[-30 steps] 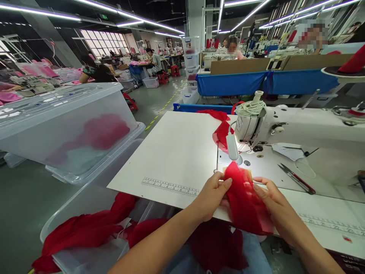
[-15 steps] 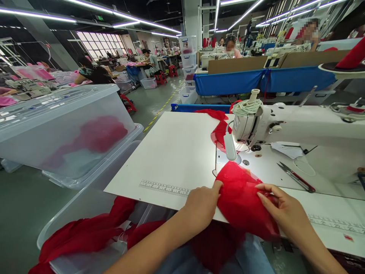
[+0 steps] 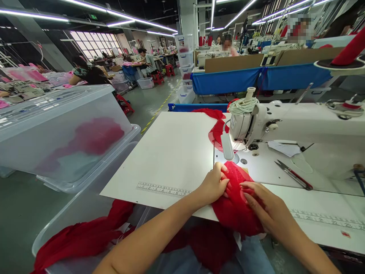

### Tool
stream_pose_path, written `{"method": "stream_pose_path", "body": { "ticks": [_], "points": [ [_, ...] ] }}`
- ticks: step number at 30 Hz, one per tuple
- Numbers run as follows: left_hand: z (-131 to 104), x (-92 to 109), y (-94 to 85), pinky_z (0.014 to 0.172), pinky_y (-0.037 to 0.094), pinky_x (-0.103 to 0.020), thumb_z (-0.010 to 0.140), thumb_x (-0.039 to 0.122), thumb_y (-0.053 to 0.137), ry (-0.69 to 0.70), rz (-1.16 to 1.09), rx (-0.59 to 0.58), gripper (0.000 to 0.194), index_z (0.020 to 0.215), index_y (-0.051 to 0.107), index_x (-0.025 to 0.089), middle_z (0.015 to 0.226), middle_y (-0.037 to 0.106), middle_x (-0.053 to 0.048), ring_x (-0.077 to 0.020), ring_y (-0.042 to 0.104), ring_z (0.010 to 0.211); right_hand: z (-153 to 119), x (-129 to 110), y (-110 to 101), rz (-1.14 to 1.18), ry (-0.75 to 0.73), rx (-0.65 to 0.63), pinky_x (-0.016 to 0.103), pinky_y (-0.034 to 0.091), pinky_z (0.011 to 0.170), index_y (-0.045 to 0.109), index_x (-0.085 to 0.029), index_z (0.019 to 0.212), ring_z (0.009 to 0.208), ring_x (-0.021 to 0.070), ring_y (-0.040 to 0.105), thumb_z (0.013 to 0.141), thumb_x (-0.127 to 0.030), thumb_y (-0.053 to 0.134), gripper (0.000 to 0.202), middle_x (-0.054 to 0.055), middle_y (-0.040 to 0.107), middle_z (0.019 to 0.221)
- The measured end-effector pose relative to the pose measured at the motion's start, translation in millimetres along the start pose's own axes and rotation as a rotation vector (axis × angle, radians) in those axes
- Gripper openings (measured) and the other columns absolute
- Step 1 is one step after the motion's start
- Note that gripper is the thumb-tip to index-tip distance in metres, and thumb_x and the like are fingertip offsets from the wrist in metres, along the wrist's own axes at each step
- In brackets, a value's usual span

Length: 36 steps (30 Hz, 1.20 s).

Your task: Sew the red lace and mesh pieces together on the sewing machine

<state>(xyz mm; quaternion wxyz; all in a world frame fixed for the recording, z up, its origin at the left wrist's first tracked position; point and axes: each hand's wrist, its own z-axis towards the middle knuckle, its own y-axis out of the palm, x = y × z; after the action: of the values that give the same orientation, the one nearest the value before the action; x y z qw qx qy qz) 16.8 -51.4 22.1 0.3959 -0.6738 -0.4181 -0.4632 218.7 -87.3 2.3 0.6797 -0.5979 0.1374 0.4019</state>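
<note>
A piece of sheer red fabric (image 3: 238,207) hangs over the front edge of the white sewing table (image 3: 165,152), just in front of the sewing machine (image 3: 296,121). My left hand (image 3: 215,184) pinches the fabric's left edge near its top. On its right side, my right hand (image 3: 264,203) holds the fabric between thumb and fingers. More red cloth (image 3: 218,131) lies behind the machine's needle area and trails to the table's back edge. The needle itself is hidden behind the small lamp (image 3: 227,145).
Thread snips (image 3: 293,175) lie on the machine bed at the right. Left of the table, an open plastic bin (image 3: 71,211) holds red cloth, beside a large closed bin (image 3: 62,133). Other people sit at machines farther back.
My left hand has moved up along the fabric toward the machine, and my right hand has moved left, closer to it. The fabric has shifted left and is more bunched.
</note>
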Motion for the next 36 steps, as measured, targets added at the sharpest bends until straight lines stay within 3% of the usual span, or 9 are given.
{"method": "stream_pose_path", "body": {
  "ticks": [4,8,12,15,20,23,26,30,36],
  "points": [
    [-4,6,1.5,0.057,0.053,-0.023,0.085,0.004,0.036,0.010,0.027,-0.137,0.027,0.095,0.054,0.021,0.063,0.058,0.006,-0.0129,0.065,0.052,19,8,-12,-0.144,0.038,0.023,0.033,0.053,0.054,0.066,-0.028,0.082,0.065,0.0212,0.065,0.093,-0.045,0.043,0.031,0.005,0.069,0.082],
    [-2,9,9.2,0.059,0.055,-0.024,0.078,0.002,0.037,-0.031,0.055,-0.143,0.023,0.074,0.052,0.019,0.069,0.060,0.003,-0.0125,0.067,0.056,42,-3,-2,0.084,0.005,0.064,0.033,0.058,0.066,0.066,-0.025,0.095,0.080,0.0207,0.070,0.096,-0.041,0.041,0.029,0.008,0.071,0.105],
    [-1,9,6.5,0.057,0.054,-0.025,0.078,0.005,0.036,-0.085,0.133,-0.121,0.022,0.075,0.052,0.020,0.058,0.058,0.004,-0.0145,0.067,0.054,60,1,12,0.106,0.039,-0.065,0.036,0.060,0.062,0.064,-0.021,0.101,0.060,0.0185,0.067,0.092,-0.033,0.037,0.031,0.007,0.073,0.095],
    [4,15,-10.1,0.053,0.050,-0.025,0.086,0.016,0.041,-0.068,0.263,-0.050,0.023,0.064,0.043,0.022,0.052,0.054,0.004,-0.0153,0.063,0.051,65,15,13,-0.047,-0.066,-0.057,0.039,0.062,0.080,0.066,-0.020,0.114,0.086,0.0227,0.075,0.093,-0.031,0.037,0.037,0.011,0.074,0.115],
    [28,32,-38.7,0.068,0.047,-0.031,0.082,0.019,0.059,0.052,0.632,0.239,0.052,0.051,0.018,0.023,0.053,0.036,0.001,-0.0224,0.060,0.074,68,36,9,-0.369,-0.315,-0.088,0.037,0.062,0.089,0.069,-0.022,0.126,0.113,0.0241,0.071,0.097,-0.026,0.040,0.041,0.007,0.069,0.135],
    [40,37,-39.4,0.082,0.048,-0.037,0.074,0.004,0.061,0.127,0.810,0.351,0.043,0.053,0.028,0.022,0.073,0.050,-0.004,-0.0282,0.058,0.098,69,42,7,-0.420,-0.454,-0.039,0.036,0.062,0.092,0.069,-0.020,0.127,0.115,0.0229,0.070,0.098,-0.021,0.041,0.041,0.007,0.071,0.130],
    [43,32,-31.1,0.086,0.050,-0.035,0.081,0.001,0.055,0.310,0.938,0.227,0.023,0.070,0.048,0.020,0.094,0.060,-0.007,-0.0236,0.059,0.098,70,44,6,-0.429,-0.529,-0.001,0.036,0.064,0.086,0.068,-0.018,0.128,0.112,0.0233,0.071,0.096,-0.017,0.040,0.042,0.009,0.072,0.129],
    [43,12,-24.9,0.072,0.055,-0.029,0.095,0.017,0.054,0.571,1.083,-0.011,0.006,0.089,0.053,0.020,0.090,0.062,-0.003,-0.0176,0.061,0.077,71,45,5,-0.420,-0.567,-0.003,0.036,0.063,0.088,0.066,-0.016,0.130,0.111,0.0222,0.071,0.092,-0.012,0.040,0.045,0.009,0.072,0.128],
    [42,-13,-25.0,0.069,0.060,-0.034,0.093,0.008,0.046,0.706,1.267,0.112,0.013,0.094,0.055,0.017,0.094,0.065,-0.009,-0.0228,0.066,0.085,71,47,4,-0.414,-0.554,-0.015,0.037,0.061,0.090,0.065,-0.016,0.129,0.111,0.0218,0.070,0.091,-0.009,0.039,0.046,0.008,0.072,0.129]
  ]
}}
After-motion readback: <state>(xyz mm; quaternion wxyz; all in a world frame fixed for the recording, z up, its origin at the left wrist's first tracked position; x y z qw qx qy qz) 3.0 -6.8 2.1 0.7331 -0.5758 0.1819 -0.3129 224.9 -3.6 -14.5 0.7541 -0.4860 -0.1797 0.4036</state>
